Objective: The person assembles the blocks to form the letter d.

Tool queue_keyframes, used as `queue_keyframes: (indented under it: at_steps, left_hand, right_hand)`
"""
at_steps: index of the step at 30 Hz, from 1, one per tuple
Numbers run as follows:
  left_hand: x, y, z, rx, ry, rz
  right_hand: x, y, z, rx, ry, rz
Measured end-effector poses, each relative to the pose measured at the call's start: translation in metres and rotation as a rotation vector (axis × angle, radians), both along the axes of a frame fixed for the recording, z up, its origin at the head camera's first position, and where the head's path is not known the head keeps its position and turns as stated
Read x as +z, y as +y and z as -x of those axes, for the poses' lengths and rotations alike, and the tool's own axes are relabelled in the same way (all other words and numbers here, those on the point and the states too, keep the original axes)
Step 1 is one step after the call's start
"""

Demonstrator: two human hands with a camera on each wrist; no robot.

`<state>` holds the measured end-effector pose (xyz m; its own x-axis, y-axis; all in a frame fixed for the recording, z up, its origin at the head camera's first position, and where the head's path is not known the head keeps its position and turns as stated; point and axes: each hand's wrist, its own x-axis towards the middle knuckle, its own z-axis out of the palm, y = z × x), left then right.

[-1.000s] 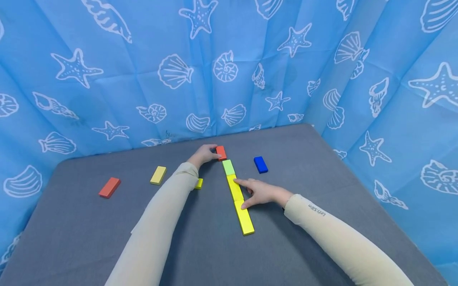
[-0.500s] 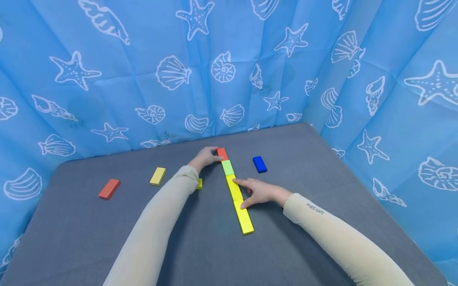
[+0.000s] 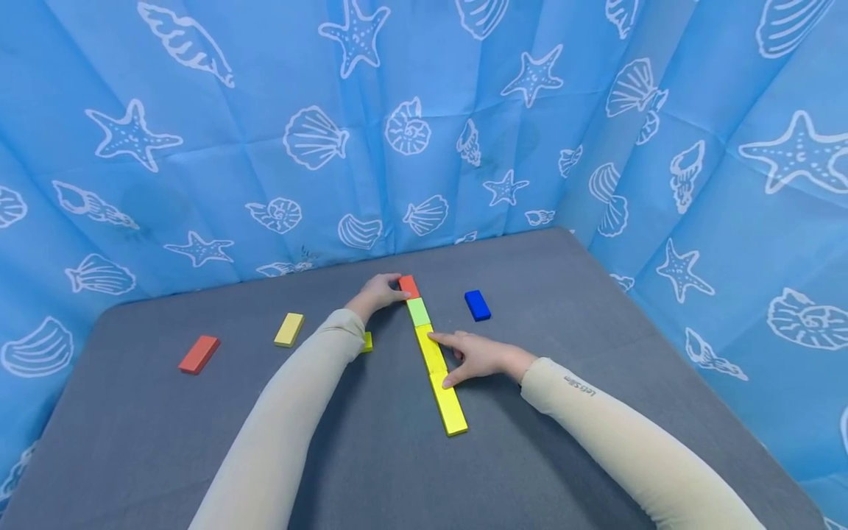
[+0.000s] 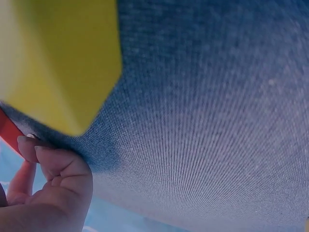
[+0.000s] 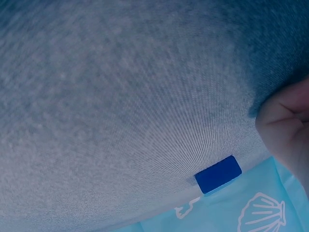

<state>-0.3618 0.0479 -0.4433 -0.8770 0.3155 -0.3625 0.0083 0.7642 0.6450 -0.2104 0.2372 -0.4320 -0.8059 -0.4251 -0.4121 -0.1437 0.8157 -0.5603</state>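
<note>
My left hand (image 3: 379,292) pinches a red block (image 3: 408,286) between thumb and fingers at the far end of a row; the left wrist view shows the block's red edge (image 4: 8,133) at the fingertips. The red block meets a light green block (image 3: 419,312). Nearer to me, in line, lie a yellow block (image 3: 432,350) and a second yellow block (image 3: 449,406). My right hand (image 3: 483,355) has its extended index finger on the first yellow block and its thumb on the second. Part of another yellow block (image 3: 368,341) shows beside my left wrist, the rest hidden.
A blue block (image 3: 477,305) lies right of the row, also seen in the right wrist view. Further left are a pale yellow block (image 3: 288,330) and another red block (image 3: 199,355). Blue shell-print curtains (image 3: 265,147) border the grey cloth-covered table (image 3: 543,456).
My left hand has brought the red block slightly nearer, closing its small gap to the light green block. The right hand keeps its place on the yellow blocks.
</note>
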Motion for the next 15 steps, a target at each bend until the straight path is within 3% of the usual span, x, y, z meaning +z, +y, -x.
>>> queue_keyframes:
  at_steps: [9,15]
  left_hand:
    - [0.006,-0.004,-0.003,-0.009,-0.004,-0.008]
    - [0.011,-0.006,-0.005,-0.029,0.064,-0.041]
  right_hand:
    - [-0.001,0.001,0.001,0.007,0.008,-0.003]
    - [-0.001,0.002,0.000,0.012,0.009,0.008]
